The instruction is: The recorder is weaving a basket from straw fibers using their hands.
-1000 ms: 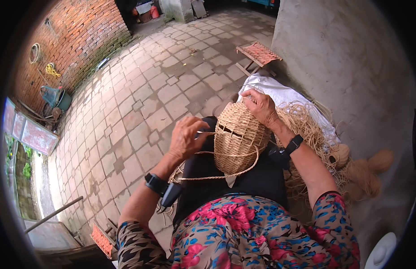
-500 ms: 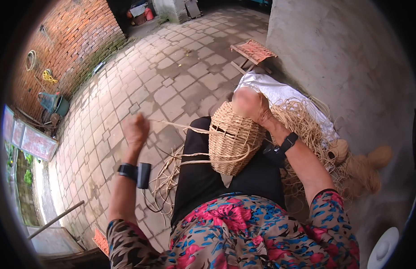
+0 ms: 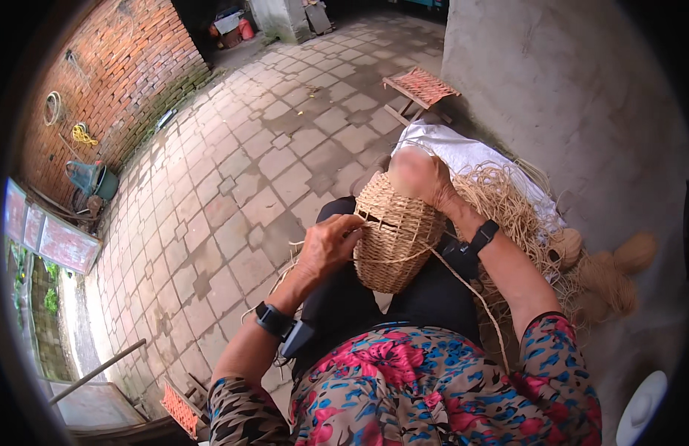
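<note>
A floral shirt (image 3: 389,364) lies on the near side of the basket (image 3: 393,260). The basket, woven from tan fibre, rests on the dark trousers (image 3: 330,286) of the lap. A dark slot crosses its upper face. The left hand (image 3: 330,243) is at the basket's left wall, beside the slot, digits bent and close together; whether they are clamped on a strand cannot be told. The right hand (image 3: 439,182) is at the basket's far end; its digits are blurred, so their grip cannot be told. Each wrist carries a dark band. A loose cord (image 3: 482,301) runs from the basket's right side back toward the shirt.

Right of the basket: a heap (image 3: 497,204) of tan fibre, with wound balls (image 3: 634,253) farther right. Beyond the basket, to the right: a white sack (image 3: 437,141), then a red-topped stool (image 3: 422,85). Paving (image 3: 233,215) extends left of and beyond the basket. Far left of the basket: a brick wall (image 3: 129,74) with a yellow coil (image 3: 83,134).
</note>
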Demonstrator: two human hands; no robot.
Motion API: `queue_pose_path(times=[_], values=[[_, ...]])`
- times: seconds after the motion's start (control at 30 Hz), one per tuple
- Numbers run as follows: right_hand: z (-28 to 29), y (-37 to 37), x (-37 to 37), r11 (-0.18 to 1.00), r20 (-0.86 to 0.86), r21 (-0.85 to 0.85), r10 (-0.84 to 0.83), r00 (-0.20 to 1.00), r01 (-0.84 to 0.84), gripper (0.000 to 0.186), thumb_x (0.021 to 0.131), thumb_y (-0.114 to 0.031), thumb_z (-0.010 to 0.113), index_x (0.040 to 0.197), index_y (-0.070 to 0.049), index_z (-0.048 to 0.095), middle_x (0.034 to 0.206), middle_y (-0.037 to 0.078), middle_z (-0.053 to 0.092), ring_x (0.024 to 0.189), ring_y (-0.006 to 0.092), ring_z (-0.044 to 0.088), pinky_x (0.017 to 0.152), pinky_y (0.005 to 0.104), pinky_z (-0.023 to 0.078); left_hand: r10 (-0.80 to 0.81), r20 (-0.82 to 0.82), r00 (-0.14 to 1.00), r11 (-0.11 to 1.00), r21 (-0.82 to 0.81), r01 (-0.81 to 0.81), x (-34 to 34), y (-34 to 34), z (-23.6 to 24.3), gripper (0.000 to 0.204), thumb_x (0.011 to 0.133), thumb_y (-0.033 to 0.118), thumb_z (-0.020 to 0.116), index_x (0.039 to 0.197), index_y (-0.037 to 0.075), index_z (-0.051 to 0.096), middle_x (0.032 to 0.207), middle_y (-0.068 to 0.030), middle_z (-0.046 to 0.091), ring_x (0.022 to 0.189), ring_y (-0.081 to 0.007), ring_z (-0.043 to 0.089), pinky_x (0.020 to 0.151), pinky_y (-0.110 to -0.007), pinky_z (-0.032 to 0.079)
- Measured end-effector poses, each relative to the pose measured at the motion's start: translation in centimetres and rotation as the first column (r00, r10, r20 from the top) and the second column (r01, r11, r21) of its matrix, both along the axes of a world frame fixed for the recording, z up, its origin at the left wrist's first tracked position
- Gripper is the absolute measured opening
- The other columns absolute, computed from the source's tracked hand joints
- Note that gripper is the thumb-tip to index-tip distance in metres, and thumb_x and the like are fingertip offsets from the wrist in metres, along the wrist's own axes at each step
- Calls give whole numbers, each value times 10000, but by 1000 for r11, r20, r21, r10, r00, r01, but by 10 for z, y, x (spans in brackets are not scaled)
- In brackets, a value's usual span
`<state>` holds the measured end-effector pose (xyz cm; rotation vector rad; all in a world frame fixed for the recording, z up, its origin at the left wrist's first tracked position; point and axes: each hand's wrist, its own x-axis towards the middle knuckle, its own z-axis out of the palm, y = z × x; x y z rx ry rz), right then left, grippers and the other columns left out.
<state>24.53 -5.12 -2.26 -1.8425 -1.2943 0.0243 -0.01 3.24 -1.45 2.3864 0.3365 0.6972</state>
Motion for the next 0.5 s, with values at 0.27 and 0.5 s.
queue_pose_path(times=[0.27,0.5], values=[[5,1,-3,1000,-36,-19,3,999,-4,203,843,-270,593,976,-128,651,774,117,685,747,304,673,682,396,518,-26,-39,999,935,352,39,5,5,12,93,810,60,621,891,86,660,809,-74,630,674,-300,639,581,-380,514],[3,-7,1,999,-78,-47,-24,997,20,217,832,-279,576,978,-135,650,787,133,685,773,311,671,701,402,517,587,-17,810,726,453,-517,-142,204,-21,108,812,32,473,731,21,542,748,-189,574,725,-392,570,647,-466,444]])
